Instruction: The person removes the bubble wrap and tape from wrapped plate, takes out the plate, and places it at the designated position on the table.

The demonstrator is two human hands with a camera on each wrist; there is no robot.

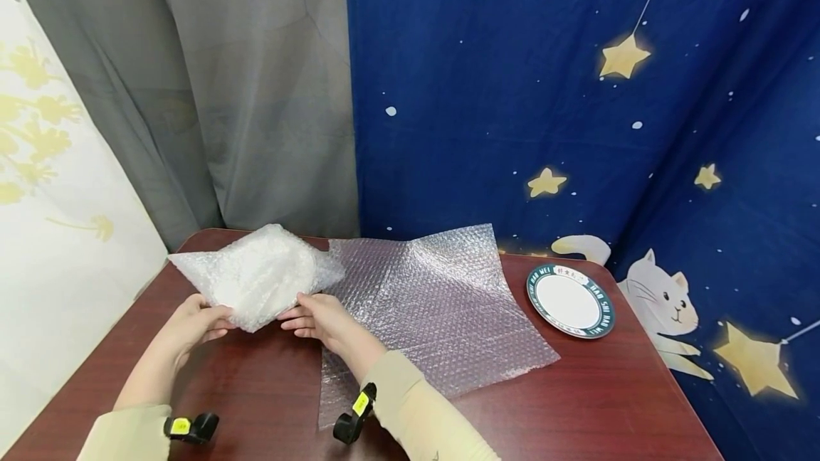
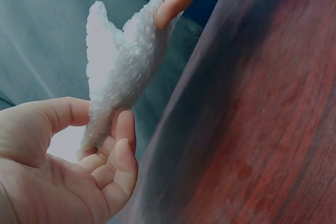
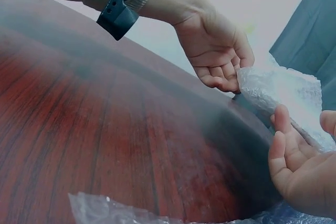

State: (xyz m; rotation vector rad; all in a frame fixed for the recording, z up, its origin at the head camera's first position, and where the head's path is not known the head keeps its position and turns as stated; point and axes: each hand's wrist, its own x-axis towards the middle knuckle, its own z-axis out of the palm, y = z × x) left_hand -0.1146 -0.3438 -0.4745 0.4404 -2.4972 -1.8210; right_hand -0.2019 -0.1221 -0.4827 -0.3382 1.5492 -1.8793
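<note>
A whitish bundle of bubble wrap [image 1: 272,269] is at the table's left side, folded round something pale that shows only dimly through the layers. My left hand [image 1: 195,326] pinches its near left edge, thumb above and fingers beneath, as the left wrist view shows with the bubble wrap [image 2: 118,69] between them. At the near right edge, my right hand [image 1: 320,319] holds the bundle with the thumb on top. In the right wrist view, the fingers of this hand [image 3: 310,166] lie under the wrapped bundle [image 3: 286,90]. What is inside cannot be made out.
A flat sheet of bubble wrap [image 1: 435,304] spreads over the middle of the dark red table [image 1: 615,397], partly under my right forearm. A white plate [image 1: 570,301] with a green lettered rim lies at the right. Grey [image 1: 269,91] and blue curtains [image 1: 480,91] hang behind.
</note>
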